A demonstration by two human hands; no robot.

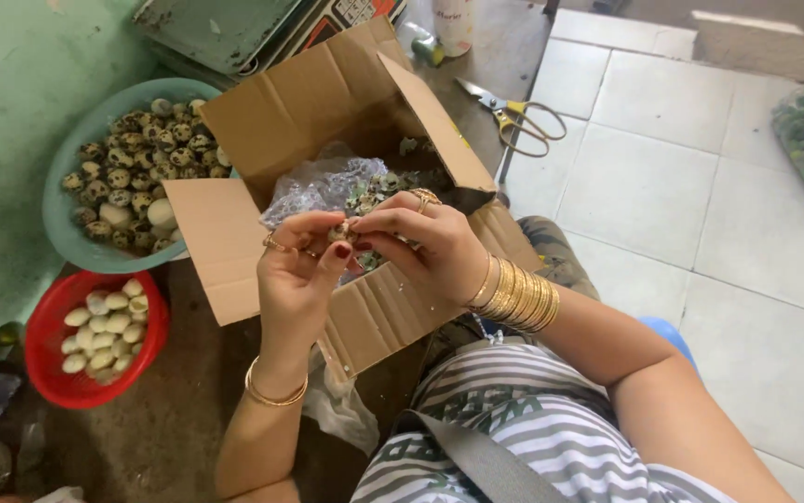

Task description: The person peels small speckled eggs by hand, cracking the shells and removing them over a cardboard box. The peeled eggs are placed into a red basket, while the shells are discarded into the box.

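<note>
Two hands pinch one small speckled quail egg [341,231]: left hand [295,279] and right hand [430,247] fingertips closed on it, above open brown cardboard box [327,102] holding shell bits.

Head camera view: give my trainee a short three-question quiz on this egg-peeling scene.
1. True or false: both hands, left hand and right hand, pinch one small speckled egg.
2. Which holds peeled white eggs: the red plastic basket or the teal plastic bowl?
3. What lies on the grey surface behind the open brown cardboard box?

Key: 1 true; 2 red basket; 3 yellow-handled scissors.
</note>
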